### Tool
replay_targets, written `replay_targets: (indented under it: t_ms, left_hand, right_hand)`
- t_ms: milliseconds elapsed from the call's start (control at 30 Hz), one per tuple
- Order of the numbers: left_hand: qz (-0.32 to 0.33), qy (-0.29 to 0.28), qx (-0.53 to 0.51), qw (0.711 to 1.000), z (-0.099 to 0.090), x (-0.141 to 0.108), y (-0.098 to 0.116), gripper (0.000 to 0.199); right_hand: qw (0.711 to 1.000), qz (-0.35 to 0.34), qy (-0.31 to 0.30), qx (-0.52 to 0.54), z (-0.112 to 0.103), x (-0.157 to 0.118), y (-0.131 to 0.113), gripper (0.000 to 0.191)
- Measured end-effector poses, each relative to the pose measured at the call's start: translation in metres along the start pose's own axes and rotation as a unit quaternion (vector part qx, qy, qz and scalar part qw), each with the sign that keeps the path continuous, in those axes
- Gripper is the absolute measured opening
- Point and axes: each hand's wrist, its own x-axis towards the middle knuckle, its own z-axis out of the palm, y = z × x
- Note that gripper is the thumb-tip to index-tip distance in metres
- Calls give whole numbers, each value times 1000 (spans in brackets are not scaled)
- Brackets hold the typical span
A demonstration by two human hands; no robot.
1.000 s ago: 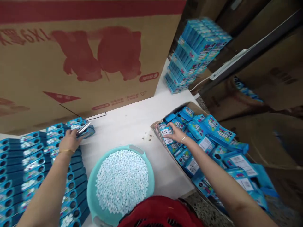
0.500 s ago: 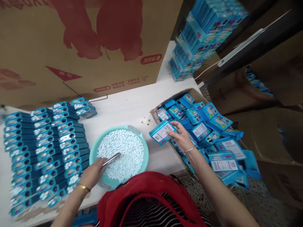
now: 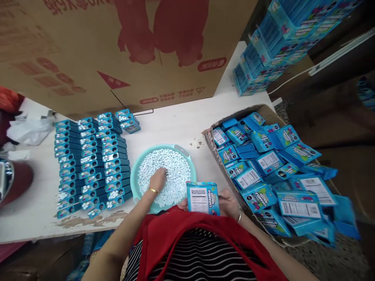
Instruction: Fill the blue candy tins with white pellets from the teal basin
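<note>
The right hand grips a blue box beside the basin, apparently for closeness to the white pellets. The left hand rests among them, its fingers' hold unclear.

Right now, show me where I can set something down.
Bare white tabletop: between the round turquoise basin and large brown cardboard box; also between the dark-red container and the rows of blue boxes. Crowded: those rows, and at right the open carton heaped with blue packets.

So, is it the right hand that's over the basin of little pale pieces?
No, the left hand is over the basin, while the right hand holds a blue box.
</note>
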Motion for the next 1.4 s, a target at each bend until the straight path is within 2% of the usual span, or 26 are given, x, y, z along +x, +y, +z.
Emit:
replay_targets:
  t_ms: [100, 200, 267, 333, 400, 467, 533, 600, 733, 867, 967, 1067, 1133, 1233, 1267, 1333, 1400]
  left_hand:
    - [40, -7, -43, 998, 11, 4, 8, 33]
    - [58, -3, -74, 996, 8, -3, 8, 30]
    - [71, 0, -88, 994, -6, -14, 4, 26]
    - [96, 12, -101, 990, -29, -28, 1, 23]
    - [131, 30, -109, 985, -57, -44, 3, 22]
    - [163, 46, -105, 980, -86, -59, 8, 22]
    - [185, 44, -84, 978, -112, -71, 18, 22]
    - [200, 27, -46, 978, -133, -80, 30, 21]
    - [170, -28, 95, 980, -158, -89, 60, 16]
    - [94, -65, 252, 961, -173, -98, 102, 17]
    - [81, -68, 304, 947, -182, -106, 131, 25]
    - [96, -67, 304, 946, -187, -109, 138, 27]
    - [93, -44, 280, 954, -185, -104, 123, 24]
    - [54, 11, 223, 973, -165, -81, 72, 22]
    - [36, 24, 203, 978, -153, -70, 51, 24]
    - [-9, 5, 163, 987, -122, -48, 14, 29]
    - [-16, 1, 108, 994, -87, -29, -9, 33]
  right_hand:
    - [998, -5, -5, -56, -3, -1, -11, 59]
    - [976, -61, 11, -210, -9, 3, -21, 73]
    - [921, -148, 59, -355, -15, 11, -22, 84]
    - [840, -232, 106, -480, -21, 21, -18, 86]
    - [766, -288, 125, -561, -27, 33, -11, 84]
    - [712, -332, 120, -607, -29, 45, -4, 82]
    - [673, -372, 107, -631, -26, 55, 3, 79]
    - [645, -403, 94, -642, -21, 64, 9, 76]
    - [607, -440, 82, -656, -12, 74, 21, 72]
    - [584, -452, 86, -669, -11, 80, 33, 72]
    - [580, -452, 89, -671, -12, 83, 39, 72]
    - [586, -453, 92, -666, -15, 85, 39, 73]
    - [598, -446, 97, -659, -17, 85, 37, 73]
    - [624, -426, 113, -645, -21, 82, 31, 76]
    - [634, -419, 120, -639, -22, 79, 29, 78]
    - [650, -404, 131, -630, -24, 74, 27, 84]
    - [657, -392, 136, -629, -26, 69, 25, 88]
